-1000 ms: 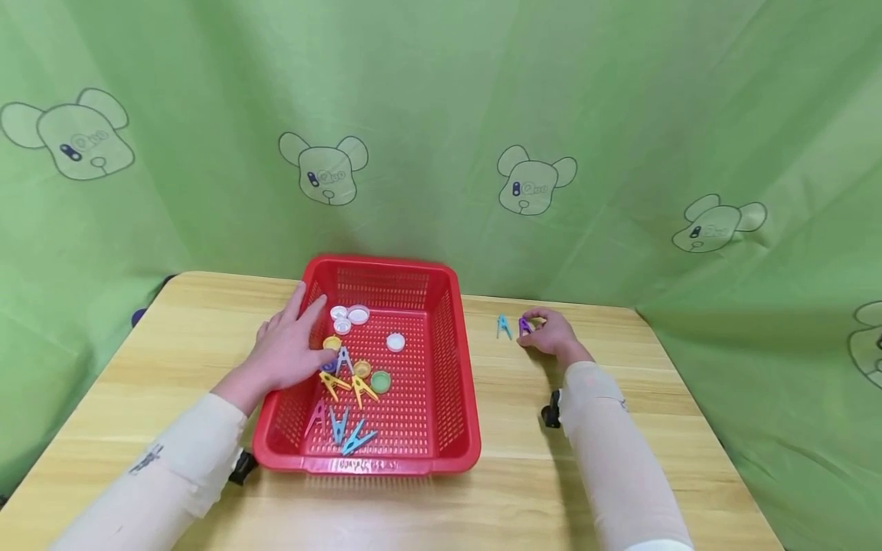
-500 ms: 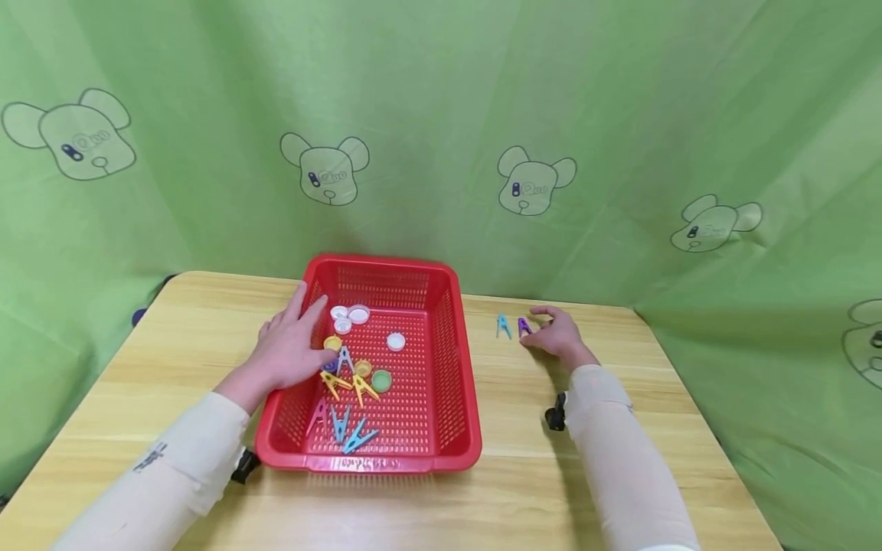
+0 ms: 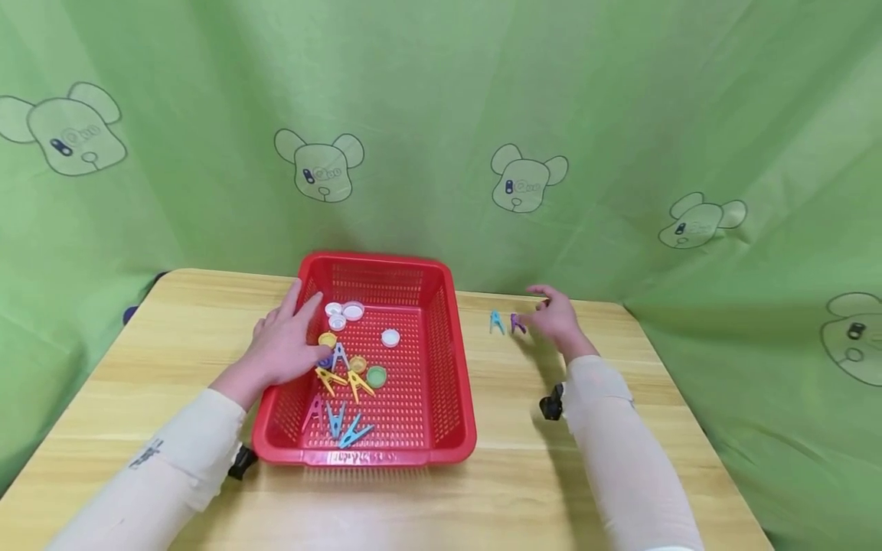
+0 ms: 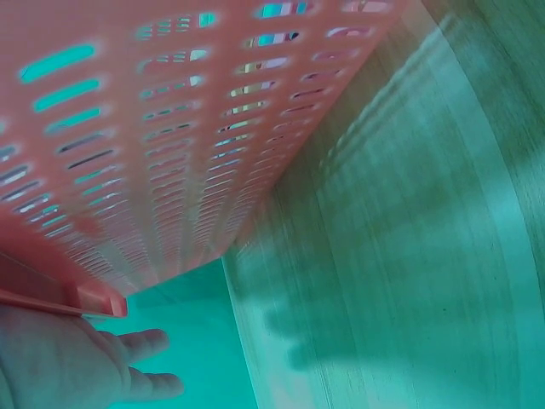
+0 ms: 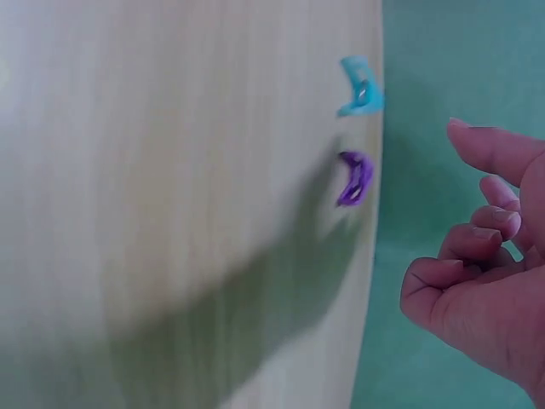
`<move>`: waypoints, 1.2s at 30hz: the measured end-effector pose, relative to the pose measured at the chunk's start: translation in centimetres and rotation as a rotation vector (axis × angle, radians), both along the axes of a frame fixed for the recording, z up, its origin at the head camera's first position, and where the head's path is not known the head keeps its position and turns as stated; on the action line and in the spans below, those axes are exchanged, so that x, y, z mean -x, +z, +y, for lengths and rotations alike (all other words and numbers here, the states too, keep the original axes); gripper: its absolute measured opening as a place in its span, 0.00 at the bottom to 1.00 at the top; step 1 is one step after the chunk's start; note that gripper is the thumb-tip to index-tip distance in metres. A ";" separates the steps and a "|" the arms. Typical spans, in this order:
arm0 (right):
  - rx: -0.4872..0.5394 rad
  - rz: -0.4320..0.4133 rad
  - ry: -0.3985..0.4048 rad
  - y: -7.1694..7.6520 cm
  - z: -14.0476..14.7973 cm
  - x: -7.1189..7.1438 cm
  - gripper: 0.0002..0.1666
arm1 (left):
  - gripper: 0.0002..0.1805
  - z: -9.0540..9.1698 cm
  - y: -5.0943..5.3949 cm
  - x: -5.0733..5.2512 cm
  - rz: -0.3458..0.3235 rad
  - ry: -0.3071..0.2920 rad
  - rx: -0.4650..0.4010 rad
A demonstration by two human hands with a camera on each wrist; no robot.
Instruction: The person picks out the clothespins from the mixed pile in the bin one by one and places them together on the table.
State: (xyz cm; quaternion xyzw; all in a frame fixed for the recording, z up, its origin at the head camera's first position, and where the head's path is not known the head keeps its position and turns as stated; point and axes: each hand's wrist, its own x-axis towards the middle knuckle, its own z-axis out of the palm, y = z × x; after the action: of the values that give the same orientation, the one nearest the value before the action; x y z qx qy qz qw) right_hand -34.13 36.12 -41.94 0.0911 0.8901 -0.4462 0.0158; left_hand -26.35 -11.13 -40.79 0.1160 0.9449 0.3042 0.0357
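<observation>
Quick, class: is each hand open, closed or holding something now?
Left hand: open, fingers spread at the red basket.
Right hand: open, holding nothing, near the purple clip.

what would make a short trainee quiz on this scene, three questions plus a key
1. True or false: the green cap lies inside the red basket.
2. How many clips can be seen on the table outside the basket?
3. What is the right hand holding? (a) a yellow clip (b) a white cap (c) nothing visible

Key: 1. True. 2. Two: a blue clip and a purple clip. 3. (c).
</observation>
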 end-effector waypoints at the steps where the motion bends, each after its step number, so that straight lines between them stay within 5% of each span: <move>1: 0.005 0.010 0.007 0.3 -0.3 0.0 0.45 | 0.52 0.0 0.0 0.0 0.000 0.000 0.000; 36: 0.030 0.181 0.174 8.1 -12.3 -0.2 0.38 | 0.51 0.0 -0.1 -0.3 -0.017 -0.023 -0.086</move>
State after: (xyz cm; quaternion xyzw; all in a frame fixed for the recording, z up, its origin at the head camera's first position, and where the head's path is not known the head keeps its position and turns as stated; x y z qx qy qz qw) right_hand -33.92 23.81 -33.89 -0.0272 0.8856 -0.4630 -0.0248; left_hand -26.09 -11.12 -40.86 0.1259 0.9291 0.3450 0.0424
